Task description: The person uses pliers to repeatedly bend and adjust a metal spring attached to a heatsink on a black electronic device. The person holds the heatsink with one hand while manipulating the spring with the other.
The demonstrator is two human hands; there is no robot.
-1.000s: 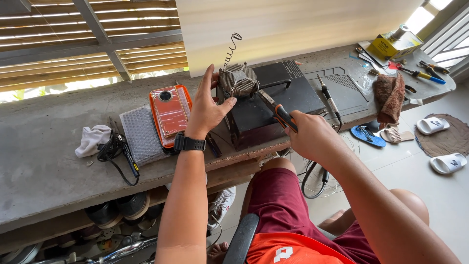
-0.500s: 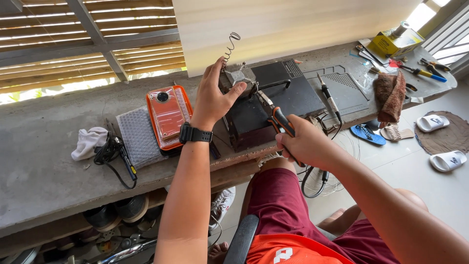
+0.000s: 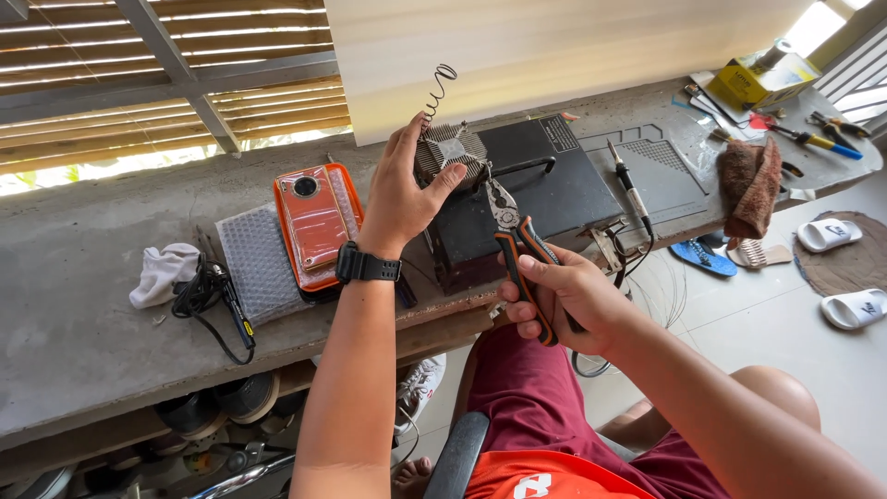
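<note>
My left hand (image 3: pixel 407 189) grips a small finned metal heat sink (image 3: pixel 450 152) held over the front edge of a black box-shaped device (image 3: pixel 545 194) on the concrete bench. My right hand (image 3: pixel 564 296) holds orange-and-black pliers (image 3: pixel 516 242) by the handles. Their jaws point up at the heat sink's lower right side, at or very near it. A coiled wire spring (image 3: pixel 438 91) stands up just behind the heat sink.
An orange case (image 3: pixel 314 222) lies on bubble wrap (image 3: pixel 254 263) left of my wrist. A white rag (image 3: pixel 162 274) and black cable (image 3: pixel 208 296) lie further left. A screwdriver (image 3: pixel 630 189), brown cloth (image 3: pixel 750 180), yellow box (image 3: pixel 759 79) and hand tools sit right. Sandals lie on the floor.
My left hand has closed from open fingers onto the heat sink. My right hand has brought the pliers up so the jaws reach the heat sink.
</note>
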